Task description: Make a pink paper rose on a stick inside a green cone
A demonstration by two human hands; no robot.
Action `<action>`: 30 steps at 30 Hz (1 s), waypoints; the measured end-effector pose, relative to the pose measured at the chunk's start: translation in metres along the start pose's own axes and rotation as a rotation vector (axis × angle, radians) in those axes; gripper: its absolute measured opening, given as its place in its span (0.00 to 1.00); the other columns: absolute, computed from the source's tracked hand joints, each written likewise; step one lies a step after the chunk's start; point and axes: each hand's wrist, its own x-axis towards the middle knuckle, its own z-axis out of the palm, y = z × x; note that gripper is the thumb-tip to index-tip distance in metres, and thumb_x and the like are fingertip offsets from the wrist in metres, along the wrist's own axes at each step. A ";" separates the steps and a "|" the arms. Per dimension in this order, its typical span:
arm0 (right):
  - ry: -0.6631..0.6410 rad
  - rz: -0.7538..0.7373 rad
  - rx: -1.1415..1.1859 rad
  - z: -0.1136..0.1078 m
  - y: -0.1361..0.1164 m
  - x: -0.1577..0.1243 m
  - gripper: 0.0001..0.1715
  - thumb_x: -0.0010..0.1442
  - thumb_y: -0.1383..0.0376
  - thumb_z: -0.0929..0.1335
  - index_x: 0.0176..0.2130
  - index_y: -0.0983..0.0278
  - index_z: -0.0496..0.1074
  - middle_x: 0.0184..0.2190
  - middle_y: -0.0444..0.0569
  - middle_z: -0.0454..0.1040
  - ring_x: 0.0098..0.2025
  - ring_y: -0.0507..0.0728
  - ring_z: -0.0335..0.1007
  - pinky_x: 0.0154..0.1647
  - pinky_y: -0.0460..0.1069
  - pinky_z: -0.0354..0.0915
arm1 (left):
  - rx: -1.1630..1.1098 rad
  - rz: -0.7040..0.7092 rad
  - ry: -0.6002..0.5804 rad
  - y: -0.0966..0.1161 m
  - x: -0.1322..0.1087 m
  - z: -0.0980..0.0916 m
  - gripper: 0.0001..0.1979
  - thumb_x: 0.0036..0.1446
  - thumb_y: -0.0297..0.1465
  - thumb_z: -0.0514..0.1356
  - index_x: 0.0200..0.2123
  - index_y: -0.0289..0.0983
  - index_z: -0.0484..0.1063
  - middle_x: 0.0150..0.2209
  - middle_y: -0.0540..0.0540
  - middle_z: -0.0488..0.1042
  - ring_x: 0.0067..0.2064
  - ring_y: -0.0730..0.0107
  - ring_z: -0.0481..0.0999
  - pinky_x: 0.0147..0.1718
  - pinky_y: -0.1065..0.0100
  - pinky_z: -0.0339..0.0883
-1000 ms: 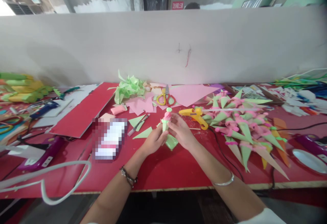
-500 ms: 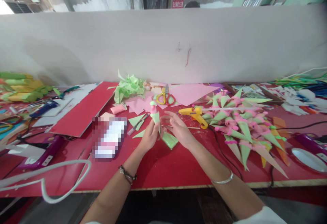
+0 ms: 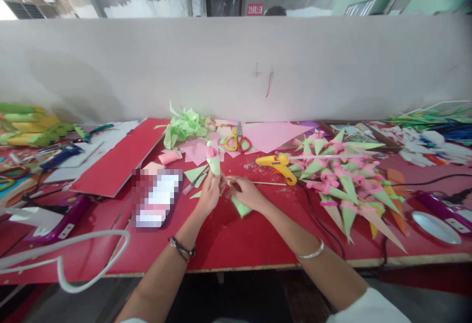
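Note:
A small green paper cone (image 3: 214, 165) with a pink top and a green tip stands upright in my left hand (image 3: 209, 192), whose fingers are wrapped round its lower part. My right hand (image 3: 248, 192) is just to the right, thumb and fingers pinched together; a tiny pale green bit shows at the fingertips, too small to name. Under the right hand lies a folded green paper piece (image 3: 241, 207) on the red table (image 3: 221, 249). A thin stick (image 3: 271, 183) lies beyond the right hand. Beside the left hand are a pen (image 3: 193, 180) and green paper pieces (image 3: 197, 174).
A yellow glue gun (image 3: 278, 165) lies right of the hands, with many green and pink paper cones (image 3: 346, 180) beyond it. Scissors (image 3: 238, 141) and pink paper (image 3: 273, 135) lie behind. A phone (image 3: 158, 197) and red board (image 3: 118, 158) are left; a white cable (image 3: 125, 244) arcs in front.
My right hand has moved left and down towards the left hand, and its fingers have gone from spread to pinched. My left hand has shifted slightly left with the cone.

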 end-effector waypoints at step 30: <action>0.331 -0.187 0.084 -0.012 -0.021 -0.013 0.10 0.53 0.68 0.63 0.35 0.60 0.73 0.31 0.46 0.75 0.33 0.54 0.70 0.36 0.49 0.66 | 0.144 -0.192 -0.037 -0.007 0.002 -0.002 0.17 0.44 0.42 0.59 0.26 0.32 0.64 0.16 0.56 0.58 0.16 0.81 0.58 0.16 0.76 0.54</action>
